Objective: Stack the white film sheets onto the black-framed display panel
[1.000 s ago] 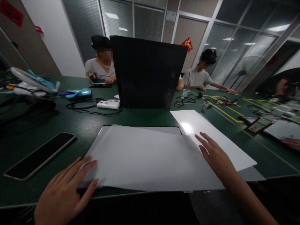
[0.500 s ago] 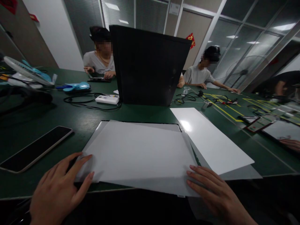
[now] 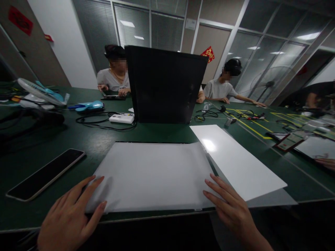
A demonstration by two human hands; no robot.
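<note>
A large white sheet (image 3: 154,172) lies flat on the green table (image 3: 104,136) in front of me, squared over a dark-edged panel beneath it. My left hand (image 3: 69,216) rests open, fingers spread, on the sheet's near left corner. My right hand (image 3: 229,205) lies open with fingers stretched on the near right corner. A second glossy white sheet (image 3: 235,162) lies angled to the right, over a grey sheet (image 3: 272,200).
A black upright panel (image 3: 164,85) stands behind the sheet. A phone (image 3: 45,174) lies at left, a white box with cables (image 3: 121,118) farther back. Two people sit across the table; another person's hand (image 3: 326,162) shows at far right.
My right hand came from the sheet's right edge to its near right corner. The top sheet, skewed before, now lies lined up over the panel below. My left hand stayed put.
</note>
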